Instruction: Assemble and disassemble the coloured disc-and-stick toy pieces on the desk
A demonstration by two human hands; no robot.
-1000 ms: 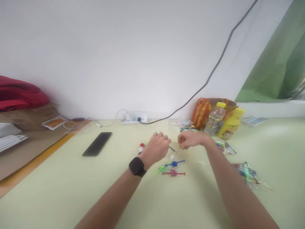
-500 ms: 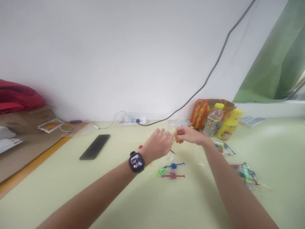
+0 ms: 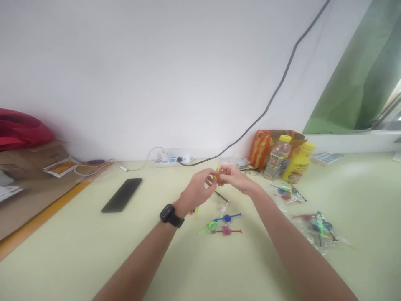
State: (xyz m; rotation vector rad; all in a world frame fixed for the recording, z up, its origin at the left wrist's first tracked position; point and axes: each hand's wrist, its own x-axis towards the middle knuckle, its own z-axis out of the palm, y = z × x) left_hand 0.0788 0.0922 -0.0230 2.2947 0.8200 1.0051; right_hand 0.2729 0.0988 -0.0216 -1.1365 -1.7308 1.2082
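Observation:
A small yellow plastic piece (image 3: 218, 172) is pinched between the fingertips of both hands, above the table. My left hand (image 3: 200, 186), with a black watch on its wrist, closes on it from the left. From the right, my right hand (image 3: 233, 177) grips the same piece with thumb and index finger. Its exact shape is mostly covered by the fingers. Below the hands lie a blue stick-and-disc piece (image 3: 227, 218), a pink-red one (image 3: 227, 230) and a green one (image 3: 212, 227). A black-and-white stick piece (image 3: 223, 207) lies just behind them.
Clear bags of coloured pieces (image 3: 322, 228) lie on the right. Behind them stand a clear bottle (image 3: 277, 156), a yellow bottle (image 3: 299, 163) and a red-yellow bag (image 3: 260, 148). A black phone (image 3: 122, 195) lies left. A power strip (image 3: 172, 161) runs along the wall.
Both hands have shifted slightly left. My left hand has rolled, turning the watch face away, and its fingertips now meet the yellow piece alongside my right hand.

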